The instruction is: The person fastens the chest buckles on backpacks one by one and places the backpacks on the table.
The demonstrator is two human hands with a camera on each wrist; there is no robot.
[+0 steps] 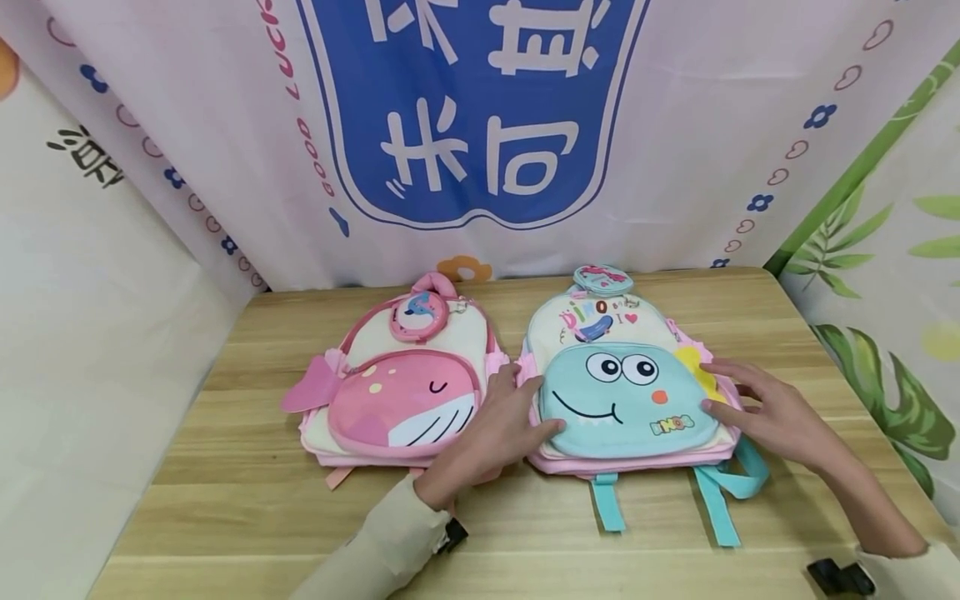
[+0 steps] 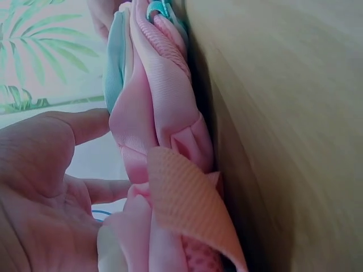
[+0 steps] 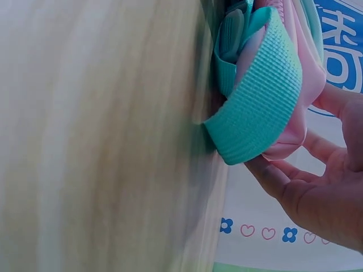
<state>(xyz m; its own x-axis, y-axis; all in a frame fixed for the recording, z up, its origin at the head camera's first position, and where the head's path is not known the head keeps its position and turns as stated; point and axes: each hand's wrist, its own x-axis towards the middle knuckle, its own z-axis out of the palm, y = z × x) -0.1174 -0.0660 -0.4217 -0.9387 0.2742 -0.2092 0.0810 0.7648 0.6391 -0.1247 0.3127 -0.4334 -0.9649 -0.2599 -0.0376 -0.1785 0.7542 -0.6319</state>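
A teal-and-pink child's backpack point(image 1: 630, 408) with a dinosaur face lies face up on the wooden table. My left hand point(image 1: 502, 425) is at its left side, thumb touching the front edge and fingers reaching into the gap beside a pink whale backpack point(image 1: 405, 400). On the other side my right hand point(image 1: 765, 408) touches the dinosaur backpack near its yellow felt spikes point(image 1: 697, 373), thumb on the front panel. In the right wrist view, fingers lie against the pink side, behind a teal strap point(image 3: 264, 96). Some fingertips are hidden by the bags.
The wooden table point(image 1: 225, 500) meets a printed cloth backdrop point(image 1: 697, 167) at its far edge. Teal straps point(image 1: 716, 508) trail toward the near edge. A round dinosaur pouch point(image 1: 602, 279) and a round whale pouch point(image 1: 418, 316) lie at the bags' tops.
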